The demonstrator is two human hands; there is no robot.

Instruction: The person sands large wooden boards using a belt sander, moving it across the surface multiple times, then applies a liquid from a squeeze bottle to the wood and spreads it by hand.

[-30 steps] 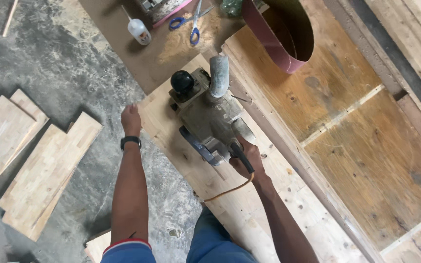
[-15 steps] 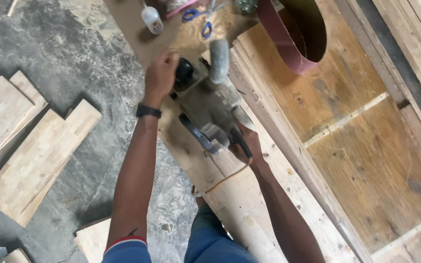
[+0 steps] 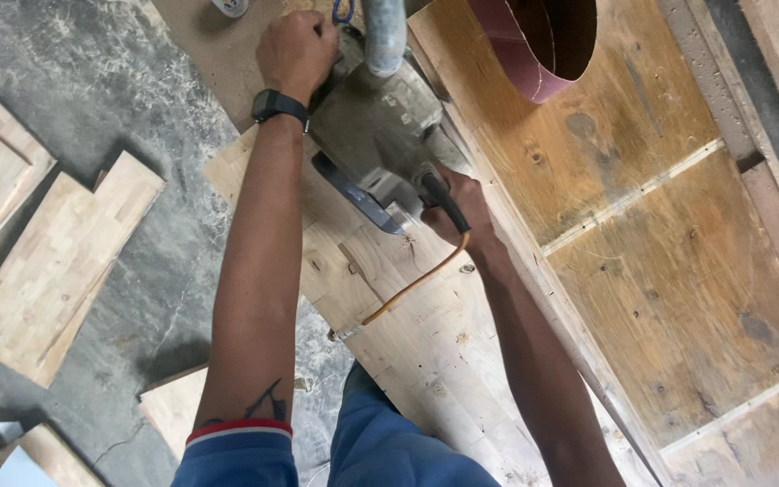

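A belt sander sits on a pale wood board that lies on the concrete floor, its grey dusty body angled up and to the left. The left hand is at the sander's front end, near the top edge of the view — its fingers are curled down over the front knob, which they hide completely. A black watch rings that wrist. The right hand is at the sander's rear, lower right of the body, its fingers wrapped tight round the black rear handle, so the tool lies between the two hands with a grip at each end. An orange cord runs from the handle down across the board toward the person's blue-clad legs. A grey dust pipe sticks up beside the left hand.

To the right of the board lies a large brown plywood panel — on its upper part stands a looped red sanding belt. Left of the board, well apart from it, more pale boards lie flat on the floor. A white bottle barely shows at the top edge.
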